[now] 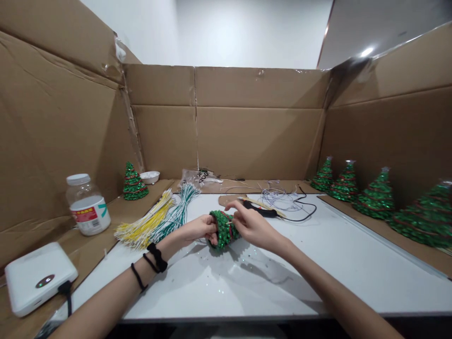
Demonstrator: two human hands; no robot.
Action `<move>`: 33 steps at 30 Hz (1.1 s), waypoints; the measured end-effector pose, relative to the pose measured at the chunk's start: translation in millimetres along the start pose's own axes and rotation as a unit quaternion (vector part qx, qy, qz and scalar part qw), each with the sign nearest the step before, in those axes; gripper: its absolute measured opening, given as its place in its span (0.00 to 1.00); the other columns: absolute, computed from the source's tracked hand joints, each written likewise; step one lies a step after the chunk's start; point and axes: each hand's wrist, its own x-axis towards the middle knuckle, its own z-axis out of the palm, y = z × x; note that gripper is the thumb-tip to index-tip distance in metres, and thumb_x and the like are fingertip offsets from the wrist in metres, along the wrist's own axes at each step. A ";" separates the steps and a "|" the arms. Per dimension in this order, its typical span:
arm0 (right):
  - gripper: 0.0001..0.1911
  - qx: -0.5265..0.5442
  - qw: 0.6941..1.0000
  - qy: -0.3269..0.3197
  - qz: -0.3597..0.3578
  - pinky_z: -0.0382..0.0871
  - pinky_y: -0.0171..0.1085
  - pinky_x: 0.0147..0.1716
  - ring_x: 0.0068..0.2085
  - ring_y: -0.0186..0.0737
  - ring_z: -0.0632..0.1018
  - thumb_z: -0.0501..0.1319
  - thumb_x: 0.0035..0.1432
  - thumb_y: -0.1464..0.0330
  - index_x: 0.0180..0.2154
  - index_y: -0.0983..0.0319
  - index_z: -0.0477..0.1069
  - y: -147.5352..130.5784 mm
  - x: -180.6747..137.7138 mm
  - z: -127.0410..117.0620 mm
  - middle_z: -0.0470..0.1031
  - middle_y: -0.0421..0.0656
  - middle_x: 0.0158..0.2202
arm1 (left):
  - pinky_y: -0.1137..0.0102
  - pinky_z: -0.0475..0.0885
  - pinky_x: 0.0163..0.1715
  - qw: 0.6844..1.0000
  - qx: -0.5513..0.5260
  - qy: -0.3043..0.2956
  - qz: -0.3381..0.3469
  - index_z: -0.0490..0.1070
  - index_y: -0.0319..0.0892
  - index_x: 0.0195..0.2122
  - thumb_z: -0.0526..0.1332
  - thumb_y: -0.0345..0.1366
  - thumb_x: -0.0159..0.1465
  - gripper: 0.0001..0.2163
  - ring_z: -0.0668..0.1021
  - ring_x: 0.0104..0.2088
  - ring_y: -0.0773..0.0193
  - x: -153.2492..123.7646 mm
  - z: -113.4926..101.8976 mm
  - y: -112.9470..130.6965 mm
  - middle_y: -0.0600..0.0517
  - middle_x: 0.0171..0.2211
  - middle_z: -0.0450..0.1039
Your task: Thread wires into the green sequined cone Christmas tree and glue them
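Observation:
A small green sequinned tree (pixel 222 228) with red bands lies tilted just above the white table top (pixel 247 282). My left hand (pixel 199 229) is closed round its base end from the left. My right hand (pixel 249 223) meets it from the right, thumb and fingers pinching at its upper side while the forefinger points left. What the fingertips pinch is too small to make out. Two dark hair ties sit on my left wrist (pixel 151 261).
Bundles of yellow wires (pixel 146 226) and green wires (pixel 180 207) lie left of my hands. A black tool with a cord (pixel 261 210) and loose white wires (pixel 278 197) lie behind. Finished trees (pixel 376 195) line the right ledge, one tree (pixel 133 182) at the back left. A plastic jar (pixel 87 205) and a white box (pixel 37 278) stand left. Cardboard walls (pixel 257 127) enclose the table.

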 end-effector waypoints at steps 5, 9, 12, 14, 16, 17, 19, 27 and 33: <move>0.16 -0.003 1.000 -0.014 -0.014 0.53 0.31 0.24 0.23 0.33 0.64 0.47 0.55 0.77 0.45 0.60 0.59 -1.0 0.5 0.5 0.63 0.35 0.22 | 0.71 0.65 0.27 0.999 0.022 -0.041 -0.025 0.65 0.38 0.29 0.66 0.47 0.51 0.17 0.75 0.24 0.66 -4.0 -2.9 0.3 0.51 0.22 0.72; 0.16 0.002 0.999 -0.021 -0.031 0.56 0.32 0.26 0.26 0.33 0.66 0.47 0.56 0.76 0.46 0.60 0.59 -1.2 1.0 1.2 0.67 0.38 0.26 | 0.73 0.62 0.26 0.996 0.070 -0.050 0.006 0.68 0.38 0.32 0.62 0.45 0.55 0.14 0.73 0.27 0.67 -9.1 -3.6 12.2 0.51 0.28 0.71; 0.15 0.022 0.999 -0.034 -0.031 0.59 0.32 0.27 0.28 0.35 0.69 0.47 0.58 0.76 0.47 0.60 0.60 0.8 1.9 -0.9 0.69 0.39 0.28 | 0.74 0.58 0.23 0.996 0.090 -0.004 0.026 0.69 0.39 0.31 0.62 0.45 0.56 0.13 0.68 0.24 0.70 -7.6 -3.7 15.5 0.54 0.25 0.69; 0.15 0.034 0.999 -0.034 -0.021 0.61 0.34 0.29 0.29 0.36 0.70 0.47 0.60 0.73 0.49 0.60 0.60 2.0 2.5 -3.1 0.71 0.41 0.29 | 0.74 0.56 0.23 0.994 0.100 0.002 0.032 0.69 0.38 0.30 0.62 0.46 0.54 0.14 0.66 0.22 0.71 -4.5 -5.3 13.6 0.55 0.22 0.68; 0.15 0.031 0.999 -0.023 -0.025 0.64 0.37 0.34 0.35 0.39 0.72 0.48 0.62 0.69 0.51 0.60 0.61 2.9 2.8 -4.9 0.72 0.44 0.34 | 0.74 0.56 0.23 0.993 0.108 -0.001 0.046 0.70 0.38 0.29 0.63 0.46 0.53 0.15 0.66 0.22 0.71 -1.8 -8.4 10.5 0.54 0.22 0.68; 0.16 0.018 0.999 -0.016 -0.034 0.65 0.39 0.38 0.39 0.41 0.72 0.50 0.62 0.66 0.51 0.60 0.62 3.2 2.7 -5.4 0.72 0.46 0.37 | 0.74 0.56 0.23 0.992 0.118 -0.002 0.053 0.70 0.38 0.29 0.63 0.46 0.53 0.14 0.67 0.22 0.71 -1.0 -10.1 9.2 0.54 0.22 0.69; 0.19 -0.017 0.998 -0.013 -0.056 0.64 0.43 0.46 0.47 0.45 0.69 0.55 0.59 0.63 0.52 0.59 0.63 4.1 2.0 -5.9 0.69 0.49 0.45 | 0.74 0.58 0.23 0.988 0.143 -0.005 0.057 0.70 0.38 0.28 0.62 0.45 0.54 0.13 0.67 0.22 0.70 -1.0 -13.5 7.5 0.53 0.22 0.70; 0.27 0.025 0.996 -0.084 -0.035 0.63 0.46 0.52 0.55 0.46 0.68 0.56 0.59 0.64 0.59 0.60 0.57 11.1 1.6 -5.8 0.66 0.50 0.56 | 0.75 0.59 0.20 0.970 0.238 -0.025 -0.032 0.73 0.39 0.27 0.63 0.44 0.52 0.12 0.65 0.18 0.72 -16.4 -37.0 19.7 0.54 0.19 0.71; 0.24 0.039 0.996 -0.081 -0.031 0.63 0.47 0.53 0.55 0.46 0.69 0.56 0.58 0.68 0.57 0.59 0.61 13.4 1.8 -6.0 0.66 0.48 0.56 | 0.75 0.55 0.18 0.973 0.218 -0.042 -0.067 0.73 0.40 0.28 0.65 0.47 0.50 0.14 0.63 0.16 0.73 -31.5 -59.2 36.1 0.55 0.19 0.71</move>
